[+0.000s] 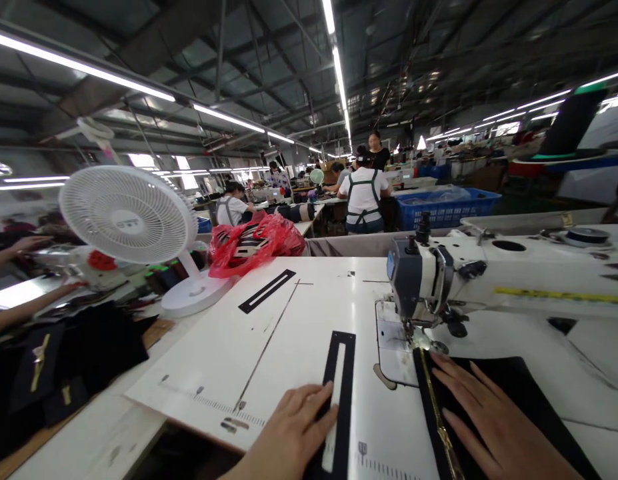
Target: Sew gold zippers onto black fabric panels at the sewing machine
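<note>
My right hand lies flat, fingers stretched out, on a black fabric piece with a gold zipper along its left edge. The fabric's far end sits under the needle of a white sewing machine. My left hand rests on the white table, fingertips pressing the near end of a long black slotted template. Its fingers are slightly curled and hold nothing.
A second black slotted template lies farther back. A white desk fan stands at the left, with a red plastic bag behind it. Dark fabric pieces pile at the left. Other people's arms reach in there; workers stand beyond.
</note>
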The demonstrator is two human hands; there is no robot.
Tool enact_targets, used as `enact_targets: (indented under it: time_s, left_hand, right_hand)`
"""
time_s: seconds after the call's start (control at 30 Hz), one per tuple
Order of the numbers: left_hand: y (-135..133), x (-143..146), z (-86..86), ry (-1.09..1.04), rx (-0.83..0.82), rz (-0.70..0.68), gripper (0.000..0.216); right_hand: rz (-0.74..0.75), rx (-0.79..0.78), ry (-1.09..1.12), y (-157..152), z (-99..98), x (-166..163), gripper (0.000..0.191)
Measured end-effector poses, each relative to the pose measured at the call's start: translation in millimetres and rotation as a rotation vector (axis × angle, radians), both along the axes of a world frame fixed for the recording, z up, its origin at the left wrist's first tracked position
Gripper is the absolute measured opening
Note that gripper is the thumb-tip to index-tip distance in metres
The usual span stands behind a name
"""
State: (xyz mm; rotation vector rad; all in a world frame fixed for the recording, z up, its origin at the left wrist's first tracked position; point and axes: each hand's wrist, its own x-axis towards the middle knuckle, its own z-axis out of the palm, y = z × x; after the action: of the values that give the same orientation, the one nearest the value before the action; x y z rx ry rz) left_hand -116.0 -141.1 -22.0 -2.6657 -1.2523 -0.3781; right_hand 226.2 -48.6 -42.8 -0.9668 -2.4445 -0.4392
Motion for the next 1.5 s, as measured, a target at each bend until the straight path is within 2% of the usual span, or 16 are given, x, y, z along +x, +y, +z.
enact_targets:
  time_s: [0.1, 0.23, 0.33, 0.43, 0.5, 0.57, 0.6, 0.73, 0.87, 0.97, 1.13, 1.27, 1.5]
  left_hand:
    - [-6, 10, -2.2, 0.198, 0.091, -0.072, 0.062]
    - [-3, 11, 6.3, 0.334, 0.042, -0.092, 0.071]
    - [2, 8, 8.7, 0.232, -0.005, -0.115, 0.074]
    - [7, 15, 16.3, 0.061, -0.066, -0.171, 0.068]
    - [14, 26, 24.5, -0.021, -0.150, -0.160, 0.056]
    - [25, 39, 30.0, -0.099, -0.202, -0.100, 0.036]
    - [32, 44, 30.7, -0.139, -0.198, -0.070, 0.031]
    - [59, 58, 25.3, -0.251, -0.105, 0.017, 0.037]
    - [69, 73, 26.0, -0.344, 0.080, -0.053, 0.036]
    - [72, 97, 26.5, -0.350, 0.154, -0.143, 0.033]
    - [85, 129, 11.3, -0.213, 0.115, -0.152, 0.026]
    - [88, 131, 3.6, -0.164, 0.095, -0.144, 0.026]
    - [88, 126, 4.9, -0.175, 0.101, -0.178, 0.030]
  right_hand:
    - [-0.024, -0.097, 0.021, -1, 0.8, 1, 0.054]
    - [0.004, -0.177, -0.001, -4, 9.7, 1, 0.048]
    - [0.004, -0.239, -0.024, -7, 15.3, -1, 0.046]
    - [-0.054, -0.252, 0.051, -9, 15.6, -3, 0.048]
    - [-0.065, -0.230, 0.084, -9, 13.6, -4, 0.047]
    - [-0.049, -0.213, 0.072, -10, 11.8, -5, 0.046]
    - [-0.042, -0.211, 0.060, -10, 11.4, -5, 0.045]
    - [-0.039, -0.199, 0.021, -14, 11.9, -8, 0.045]
    - [-0.037, -0.184, 0.017, -16, 11.2, -10, 0.045]
    - [-0.025, -0.176, 0.018, -16, 9.4, -9, 0.046]
    - [-0.022, -0.169, -0.003, -15, 8.2, -8, 0.057]
    - [-0.026, -0.169, 0.040, -15, 11.2, -11, 0.059]
    - [-0.045, -0.208, 0.021, -18, 18.6, -17, 0.063]
